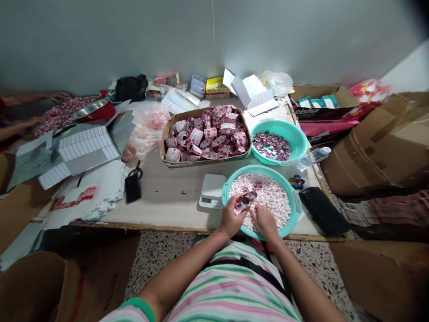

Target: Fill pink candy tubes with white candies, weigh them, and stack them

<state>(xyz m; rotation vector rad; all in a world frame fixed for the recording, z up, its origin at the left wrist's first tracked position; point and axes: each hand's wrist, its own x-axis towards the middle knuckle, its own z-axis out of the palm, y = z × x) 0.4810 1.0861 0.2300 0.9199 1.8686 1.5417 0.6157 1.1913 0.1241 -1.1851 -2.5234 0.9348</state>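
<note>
My left hand [231, 217] grips a small printed cardboard container [246, 201], with a dark round opening facing up. It hangs over a turquoise basin [295, 221] filled with small pale pink-white pellets [271, 192]. My right hand [266, 222] is in the basin just right of the container, fingers curled together at the pellets; whatever they pinch is too small to make out. Several small maroon caps [258, 185] lie on the pellets near the back. A white digital scale [213, 185] stands against the basin's left side.
Behind are a carton [172, 164] of similar printed containers and a second turquoise basin [300, 141] of maroon caps. Scissors [137, 169], a black phone-like object [132, 188], a black pouch [323, 211] and a bottle [313, 157] lie around. Another person's hands [35, 120] work at far left.
</note>
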